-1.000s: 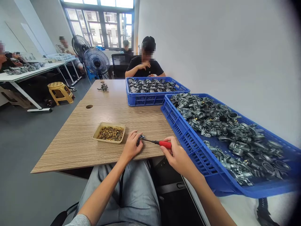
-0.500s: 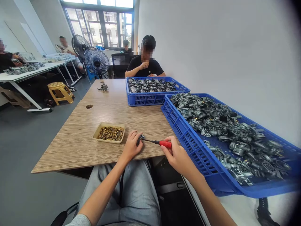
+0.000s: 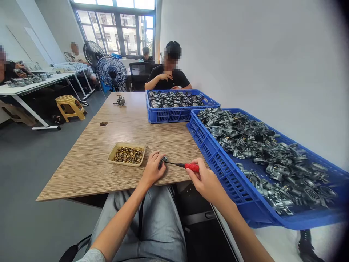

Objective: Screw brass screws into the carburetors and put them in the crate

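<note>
Left hand (image 3: 154,169) clasps the part (image 3: 164,159) in curled fingers; likely stiff, light, best held by its body; right hand (image 3: 205,180) fingers pinch the screwdriver (image 3: 191,167) handle.

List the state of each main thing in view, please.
Small grey metal part: held in left hand
Red-handled screwdriver: gripped in right hand, shaft towards that part
Cream rectangular tray: holding golden pieces
Far blue plastic crate: filled with metal parts
Near blue plastic crate: partly filled, some floor showing
Yellow plastic stool: upright, unoccupied
Front black fan: cannot tell whether spinning
</note>
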Demonstrator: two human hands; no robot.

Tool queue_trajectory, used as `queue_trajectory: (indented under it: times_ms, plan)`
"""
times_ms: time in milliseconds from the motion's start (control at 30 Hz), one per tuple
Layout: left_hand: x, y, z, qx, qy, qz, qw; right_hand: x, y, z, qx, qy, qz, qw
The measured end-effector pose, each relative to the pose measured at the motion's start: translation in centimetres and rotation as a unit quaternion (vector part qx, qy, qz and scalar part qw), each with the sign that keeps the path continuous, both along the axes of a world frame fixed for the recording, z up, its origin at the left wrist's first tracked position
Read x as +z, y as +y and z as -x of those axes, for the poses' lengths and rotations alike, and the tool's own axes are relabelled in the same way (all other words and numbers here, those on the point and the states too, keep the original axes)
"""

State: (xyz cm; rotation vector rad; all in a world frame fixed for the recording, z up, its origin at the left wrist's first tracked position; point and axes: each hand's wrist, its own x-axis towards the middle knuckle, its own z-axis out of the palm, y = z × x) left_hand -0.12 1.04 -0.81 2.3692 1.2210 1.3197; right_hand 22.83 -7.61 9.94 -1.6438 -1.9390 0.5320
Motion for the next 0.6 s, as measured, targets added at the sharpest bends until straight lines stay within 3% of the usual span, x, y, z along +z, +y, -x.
queue_trajectory:
  times_ms: [100,333,600]
  plan:
    - [0.03,0.00,0.01,0.000,0.001,-0.001,1.000,-0.04,0.09,-0.02,-0.014,-0.019,-0.003,1.000]
    - [0.15,-0.11,0.00,-0.002,-0.002,0.002,1.000,-0.09,-0.05,0.09,0.029,0.029,-0.005,0.999]
    - [0.04,-0.02,0.03,-0.003,-0.006,0.000,1.000,-0.46,0.25,-0.14,-0.015,-0.021,-0.013,1.000]
